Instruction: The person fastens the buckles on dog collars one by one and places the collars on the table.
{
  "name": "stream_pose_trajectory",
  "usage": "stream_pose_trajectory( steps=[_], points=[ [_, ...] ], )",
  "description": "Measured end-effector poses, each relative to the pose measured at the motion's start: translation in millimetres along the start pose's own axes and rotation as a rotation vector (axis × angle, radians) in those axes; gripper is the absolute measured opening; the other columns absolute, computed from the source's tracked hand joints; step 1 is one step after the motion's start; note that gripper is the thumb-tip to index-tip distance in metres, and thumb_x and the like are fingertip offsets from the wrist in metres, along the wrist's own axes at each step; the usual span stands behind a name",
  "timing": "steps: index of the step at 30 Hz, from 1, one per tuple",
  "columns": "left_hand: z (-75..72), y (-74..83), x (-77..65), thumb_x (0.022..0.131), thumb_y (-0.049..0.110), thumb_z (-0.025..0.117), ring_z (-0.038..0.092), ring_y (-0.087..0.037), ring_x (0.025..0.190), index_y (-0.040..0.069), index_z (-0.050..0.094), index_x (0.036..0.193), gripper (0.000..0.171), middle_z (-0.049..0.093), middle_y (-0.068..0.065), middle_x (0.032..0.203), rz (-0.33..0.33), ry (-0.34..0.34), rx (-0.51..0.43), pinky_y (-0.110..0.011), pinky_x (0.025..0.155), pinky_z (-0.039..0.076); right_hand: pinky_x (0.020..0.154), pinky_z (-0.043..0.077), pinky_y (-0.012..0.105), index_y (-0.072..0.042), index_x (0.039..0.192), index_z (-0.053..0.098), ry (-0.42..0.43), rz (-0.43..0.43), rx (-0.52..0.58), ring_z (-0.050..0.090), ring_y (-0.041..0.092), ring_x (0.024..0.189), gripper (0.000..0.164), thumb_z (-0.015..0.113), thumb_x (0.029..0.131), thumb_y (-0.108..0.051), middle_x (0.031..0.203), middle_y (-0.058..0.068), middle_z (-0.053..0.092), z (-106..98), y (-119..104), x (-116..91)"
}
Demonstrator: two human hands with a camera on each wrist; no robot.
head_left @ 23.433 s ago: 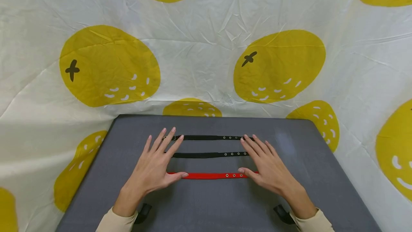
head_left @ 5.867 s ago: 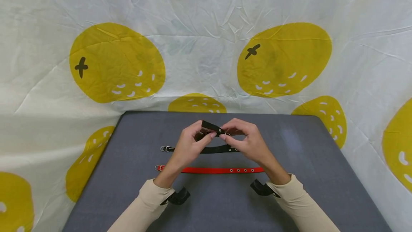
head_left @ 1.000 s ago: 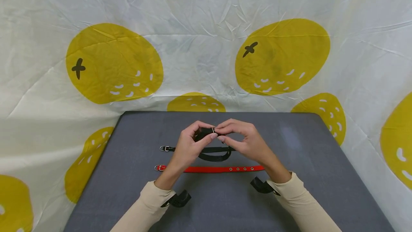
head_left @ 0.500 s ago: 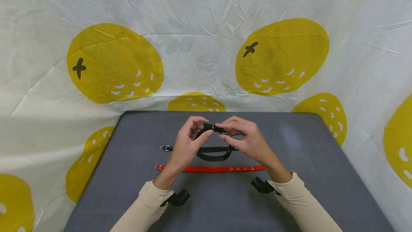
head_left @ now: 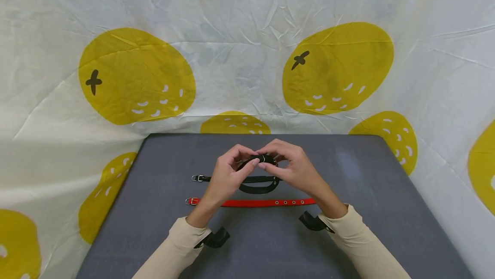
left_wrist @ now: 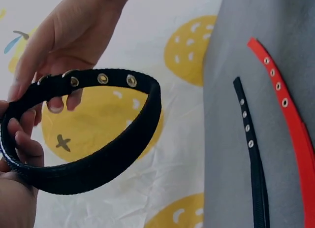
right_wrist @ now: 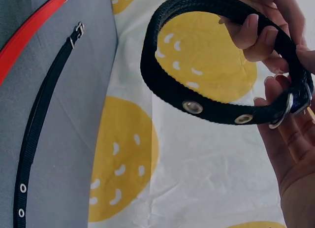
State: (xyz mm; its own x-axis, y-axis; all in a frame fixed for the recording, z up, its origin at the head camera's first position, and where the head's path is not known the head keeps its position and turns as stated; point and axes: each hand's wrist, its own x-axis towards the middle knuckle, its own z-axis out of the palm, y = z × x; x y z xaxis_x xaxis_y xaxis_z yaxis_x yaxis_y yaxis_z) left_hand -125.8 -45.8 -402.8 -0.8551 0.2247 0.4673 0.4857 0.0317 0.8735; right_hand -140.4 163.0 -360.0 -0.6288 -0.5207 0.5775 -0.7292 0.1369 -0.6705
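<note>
Both hands hold a black pet collar (left_wrist: 108,169) bent into a closed loop above the table. Its buckle end and the strap end overlap between the fingers, and metal eyelets show along the strap. My left hand (head_left: 228,171) pinches the collar between thumb and fingers. Close beside it, my right hand (head_left: 295,165) pinches the strap near the buckle (right_wrist: 290,110). Fingers partly hide the buckle. Behind the loop in the head view, a second black collar (head_left: 201,178) lies stretched out on the table. Nearer the person lies a red collar (head_left: 247,203), also straight, with eyelets toward the right.
The grey table (head_left: 247,244) ends at a white cloth (head_left: 239,72) printed with yellow fruit. Black wrist straps (head_left: 216,238) stick out below both sleeves.
The top black collar has left the table and become a loop since the earliest frame. In the last half second, the left fingers have closed in and the metal loop has shifted slightly right.
</note>
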Motion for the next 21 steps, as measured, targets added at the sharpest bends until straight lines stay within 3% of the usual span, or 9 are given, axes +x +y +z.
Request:
stream_pose_trajectory(
  steps=[9,13,21],
  points=[
    [-3.7,1.2,-2.6,0.097,0.011,0.070,0.068,-0.019,0.088,0.010,0.066,0.111,0.015,0.069,-0.006,0.102,-0.041,0.027,0.046,-0.030,0.078,0.057,0.072,0.060,0.032,-0.001,0.104,0.073,0.014,0.020,-0.005,0.066,0.013,0.083,0.024,0.079,0.083,0.007,0.097,0.008,0.071,-3.1,0.5,-0.3],
    [-5.3,1.1,-4.8,0.097,0.007,0.069,0.066,-0.022,0.084,0.008,0.065,0.111,0.014,0.068,-0.008,0.100,-0.045,0.003,0.040,-0.033,0.076,0.057,0.070,0.059,0.030,-0.001,0.104,0.074,0.016,0.021,-0.006,0.065,0.012,0.084,0.024,0.079,0.082,0.007,0.098,0.008,0.072,-2.4,0.7,-1.8],
    [-3.7,-1.2,-7.6,0.097,0.009,0.069,0.070,-0.018,0.077,0.014,0.068,0.118,0.021,0.071,-0.004,0.101,0.062,-0.044,0.153,-0.032,0.070,0.059,0.071,0.060,0.030,-0.001,0.100,0.074,0.086,0.063,-0.027,0.069,0.012,0.079,0.022,0.082,0.081,0.006,0.095,0.008,0.074,1.4,1.9,-5.7]
  ],
)
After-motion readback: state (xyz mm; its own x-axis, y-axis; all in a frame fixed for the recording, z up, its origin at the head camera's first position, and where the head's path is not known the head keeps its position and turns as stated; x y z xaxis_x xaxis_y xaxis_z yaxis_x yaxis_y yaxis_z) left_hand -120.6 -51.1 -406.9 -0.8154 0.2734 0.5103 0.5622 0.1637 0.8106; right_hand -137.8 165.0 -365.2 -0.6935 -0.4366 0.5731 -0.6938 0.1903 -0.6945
